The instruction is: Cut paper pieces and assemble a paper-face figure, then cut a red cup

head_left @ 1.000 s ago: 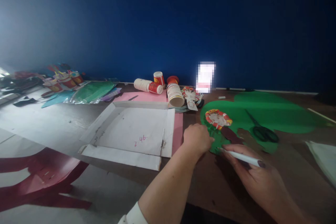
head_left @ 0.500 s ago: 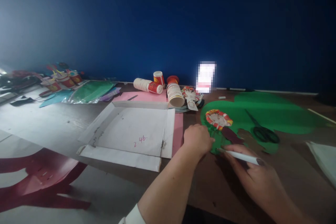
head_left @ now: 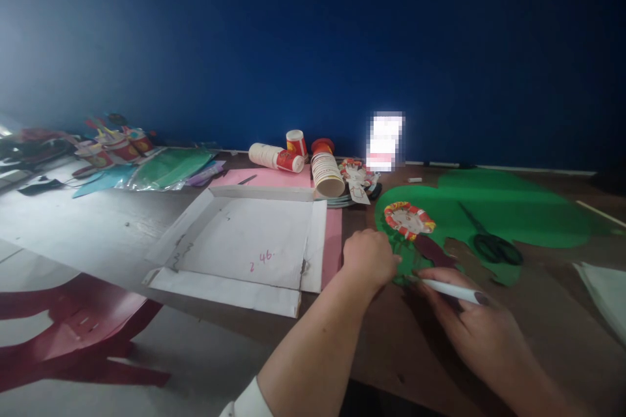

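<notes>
My left hand (head_left: 369,259) is curled over the table, its fingertips pressing at the left edge of a small green paper piece (head_left: 405,264). Between the fingers of my right hand (head_left: 476,322) is a white marker (head_left: 452,290) with a dark end, its tip at the near edge of that green piece. Just beyond lies a flattened paper cup (head_left: 409,220) with a curled red and yellow rim and a face drawn on its base. A dark maroon paper piece (head_left: 434,251) and a brown paper piece (head_left: 467,259) lie beside it, partly over green paper.
Black scissors (head_left: 496,249) rest on a large green sheet (head_left: 528,208). A shallow white cardboard tray (head_left: 249,234) is to the left. Stacked paper cups (head_left: 327,176) lie near the blue wall, with a bright, blurred-out screen (head_left: 385,141). A red chair (head_left: 78,332) stands at lower left.
</notes>
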`<state>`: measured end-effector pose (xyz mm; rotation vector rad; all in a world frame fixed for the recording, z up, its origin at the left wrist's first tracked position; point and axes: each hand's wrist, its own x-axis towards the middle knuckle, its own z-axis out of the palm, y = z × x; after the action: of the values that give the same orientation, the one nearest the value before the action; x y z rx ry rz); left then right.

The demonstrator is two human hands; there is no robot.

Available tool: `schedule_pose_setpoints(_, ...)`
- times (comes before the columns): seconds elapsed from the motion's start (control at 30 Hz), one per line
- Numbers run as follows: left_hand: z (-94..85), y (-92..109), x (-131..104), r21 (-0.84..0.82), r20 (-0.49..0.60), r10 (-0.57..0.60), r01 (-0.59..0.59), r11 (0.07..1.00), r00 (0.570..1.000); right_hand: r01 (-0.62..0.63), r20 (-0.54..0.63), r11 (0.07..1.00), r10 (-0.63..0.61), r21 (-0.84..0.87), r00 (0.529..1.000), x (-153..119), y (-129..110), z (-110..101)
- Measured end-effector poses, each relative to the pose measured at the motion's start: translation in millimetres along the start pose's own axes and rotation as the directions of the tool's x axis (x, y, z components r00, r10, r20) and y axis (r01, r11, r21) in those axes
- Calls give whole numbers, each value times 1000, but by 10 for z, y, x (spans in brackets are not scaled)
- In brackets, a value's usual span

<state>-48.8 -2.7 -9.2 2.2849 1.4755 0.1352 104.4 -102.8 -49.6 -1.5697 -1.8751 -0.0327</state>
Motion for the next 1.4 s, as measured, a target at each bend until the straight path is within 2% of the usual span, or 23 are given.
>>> schedule_pose_setpoints(0.57,11,-10,7,-3,-7,8,-8,1000,1000,8,35,999,-10,40,999,13,-62,-31)
schedule_pose_setpoints(1.4,27,-12,15,-9,-20,13,-13,1000,1000,73,34,997,-72,-4,997,-20,-57,-10)
